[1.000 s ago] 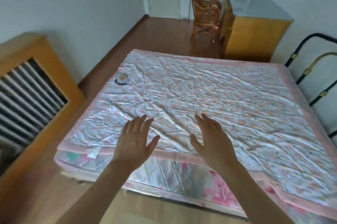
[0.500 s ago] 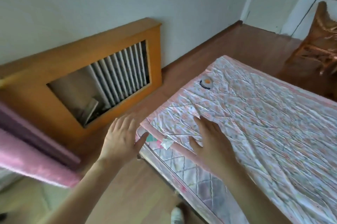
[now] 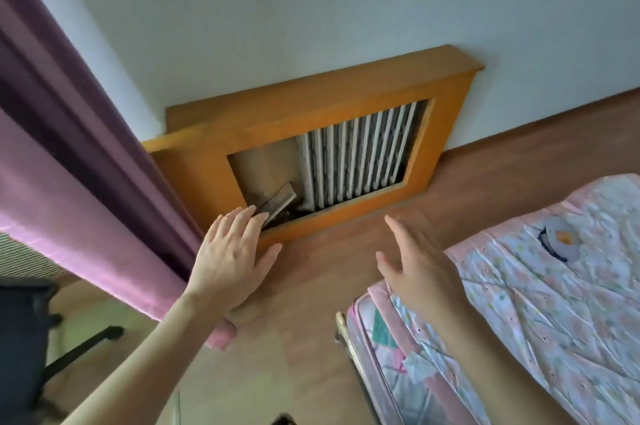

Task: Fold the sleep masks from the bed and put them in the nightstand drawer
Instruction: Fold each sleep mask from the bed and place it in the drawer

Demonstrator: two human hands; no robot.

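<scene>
A sleep mask [image 3: 560,243], grey with an orange spot and a dark strap, lies flat on the pink-edged floral bedspread [image 3: 540,313] at the right. My left hand [image 3: 231,256] is held out over the wooden floor, fingers spread, holding nothing. My right hand [image 3: 419,268] hovers over the near corner of the bed, fingers apart and empty, well to the left of the mask. No nightstand or drawer is in view.
An orange wooden radiator cover [image 3: 339,133] stands against the white wall ahead. A purple curtain [image 3: 72,165] hangs at the left, with a dark office chair base [image 3: 41,345] below it. Wooden floor [image 3: 311,303] runs between the bed and the wall.
The view has swung left, from the whole bed towards the radiator cover and curtain. Both hands stayed raised and empty; the left now hangs over the floor instead of the bedspread.
</scene>
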